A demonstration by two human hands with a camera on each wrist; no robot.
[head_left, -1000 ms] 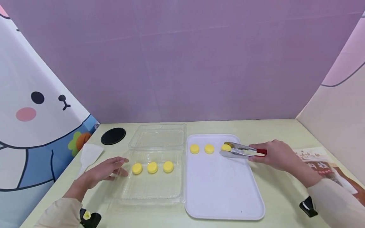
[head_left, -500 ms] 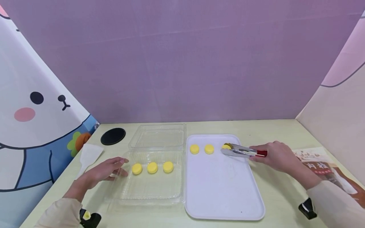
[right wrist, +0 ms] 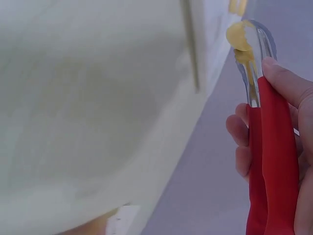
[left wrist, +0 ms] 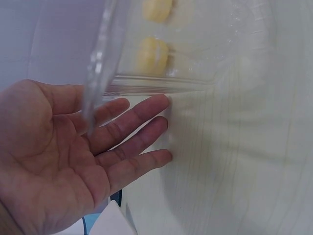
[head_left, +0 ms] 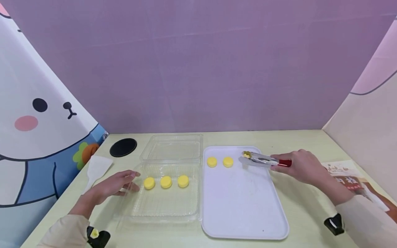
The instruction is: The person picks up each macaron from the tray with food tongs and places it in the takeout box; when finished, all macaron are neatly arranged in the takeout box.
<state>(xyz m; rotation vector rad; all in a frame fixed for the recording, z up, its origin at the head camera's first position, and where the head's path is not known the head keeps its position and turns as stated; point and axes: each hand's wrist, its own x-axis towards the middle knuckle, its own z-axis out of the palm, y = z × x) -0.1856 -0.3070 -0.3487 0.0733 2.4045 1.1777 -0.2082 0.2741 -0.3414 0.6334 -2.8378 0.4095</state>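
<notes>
My right hand point(head_left: 305, 167) grips the red handles of metal tongs point(right wrist: 266, 147) above the far right of a white tray point(head_left: 245, 206). Between the tong tips is a round yellow piece point(right wrist: 237, 37), mostly hidden in the head view. Two more yellow discs point(head_left: 227, 162) lie in a row on the tray. To the left stands a clear plastic container point(head_left: 167, 208) with its lid point(head_left: 173, 148) folded back; a row of 3 yellow discs point(head_left: 165, 182) sits inside. My left hand point(left wrist: 73, 152), fingers loosely extended, is right at the container's left side, holding nothing.
A white spatula point(head_left: 98, 168) lies left of the container, with a black round disc point(head_left: 123, 147) behind it. A printed packet point(head_left: 353, 181) is at the right, partly under the right forearm. A purple wall point(head_left: 198, 69) rises behind the table.
The tongs' arms have closed together around the third yellow disc on the tray, and the tips have risen slightly with it. My left hand has stayed beside the container.
</notes>
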